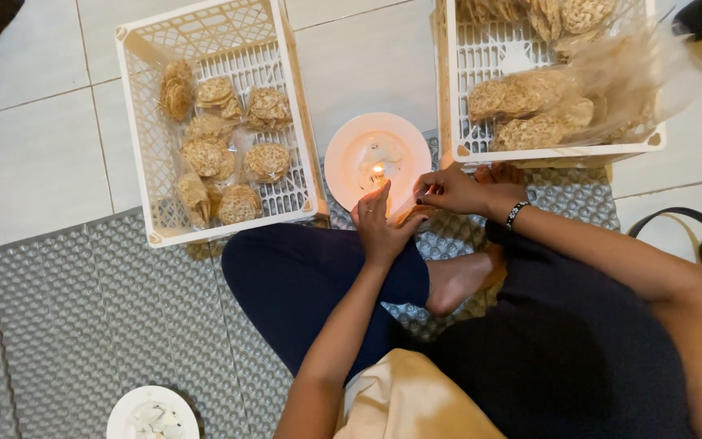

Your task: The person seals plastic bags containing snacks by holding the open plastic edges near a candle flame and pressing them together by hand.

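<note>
- I see my left hand [379,229] and my right hand [452,191] together over the near edge of a pink plate [343,154], where a small candle flame [377,170] burns just beyond my fingertips.
- Between the two hands there is a thin clear plastic bag edge [406,213]; it is mostly hidden, so I cannot tell what is inside.
- The left fingers are held together and stretched toward the flame; the right fingers are bent and seem to pinch the plastic, but the contact is too small to be sure.
- I judge the plastic is very light, soft and slippery, and it will melt easily, so I should hold it near the edge with my fingertips.
- Its long axis seems to run from one hand to the other.
- A white crate [144,122] of packed crackers [221,150] is left of my fingers, and a second crate [457,97] is beyond the right fingers.
</note>
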